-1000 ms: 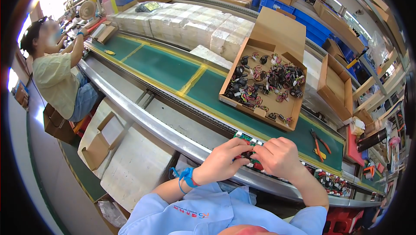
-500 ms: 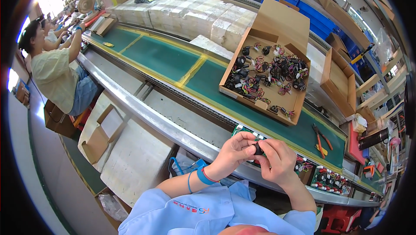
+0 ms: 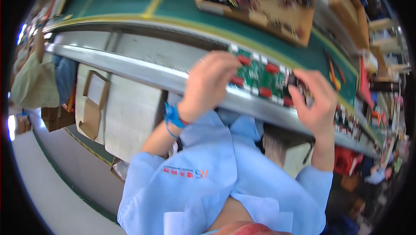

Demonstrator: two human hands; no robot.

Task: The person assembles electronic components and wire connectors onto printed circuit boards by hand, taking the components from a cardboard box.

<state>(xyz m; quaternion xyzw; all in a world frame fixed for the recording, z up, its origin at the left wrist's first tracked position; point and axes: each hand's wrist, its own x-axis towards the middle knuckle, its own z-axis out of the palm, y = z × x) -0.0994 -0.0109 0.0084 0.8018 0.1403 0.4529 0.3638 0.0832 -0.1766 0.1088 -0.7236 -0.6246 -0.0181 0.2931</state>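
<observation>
Two hands pinch a green circuit board [image 3: 260,76] (red parts on it): left hand [image 3: 211,81], right hand [image 3: 315,98].

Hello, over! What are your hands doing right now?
Left hand and right hand both gripping the green circuit board. Board at metal bench edge. Nothing blocking.

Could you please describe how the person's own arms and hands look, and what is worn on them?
Both hands are bare, without gloves. The left hand has a blue wristband at the wrist. The right hand shows no band. Short light-blue sleeves cover only the upper arms; the forearms are uncovered. The shirt has small chest markings.
</observation>
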